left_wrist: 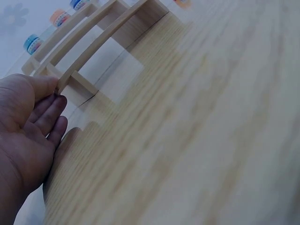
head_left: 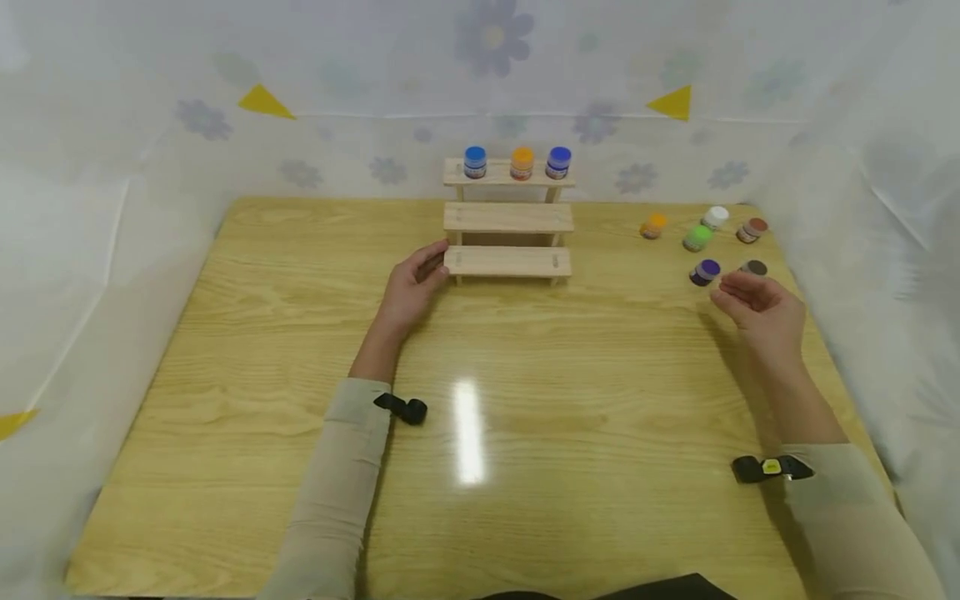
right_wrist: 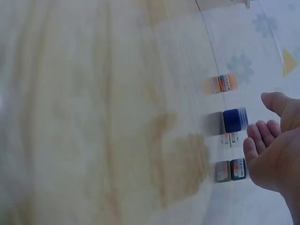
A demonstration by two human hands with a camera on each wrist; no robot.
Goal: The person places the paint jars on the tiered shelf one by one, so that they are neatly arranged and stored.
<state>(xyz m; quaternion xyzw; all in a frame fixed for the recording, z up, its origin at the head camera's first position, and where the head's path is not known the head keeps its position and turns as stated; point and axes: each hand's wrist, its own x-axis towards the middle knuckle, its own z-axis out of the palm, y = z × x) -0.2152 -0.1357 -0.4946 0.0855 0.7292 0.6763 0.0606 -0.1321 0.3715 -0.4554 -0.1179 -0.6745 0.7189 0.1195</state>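
Observation:
My left hand (head_left: 411, 287) grips the left end of the bottom step of a three-tier wooden display stand (head_left: 508, 218); the left wrist view shows the thumb and fingertips at that end. On the top step stand a light blue jar (head_left: 475, 163), an orange jar (head_left: 522, 164) and a dark blue jar (head_left: 558, 163). Over the right side of the table, my right hand (head_left: 768, 321) holds nothing, its thumb and fingers apart. Nearest to it are a purple-lidded jar (head_left: 705, 272) and a dark-lidded jar (head_left: 753, 267), the latter partly hidden behind the fingers.
Farther back on the right are another orange jar (head_left: 654, 226), a green-lidded jar (head_left: 697, 238), a white-lidded jar (head_left: 715, 218) and a brown-lidded jar (head_left: 752, 230). Flowered white sheeting (head_left: 360, 75) surrounds the wooden table (head_left: 570, 400) at the back and sides.

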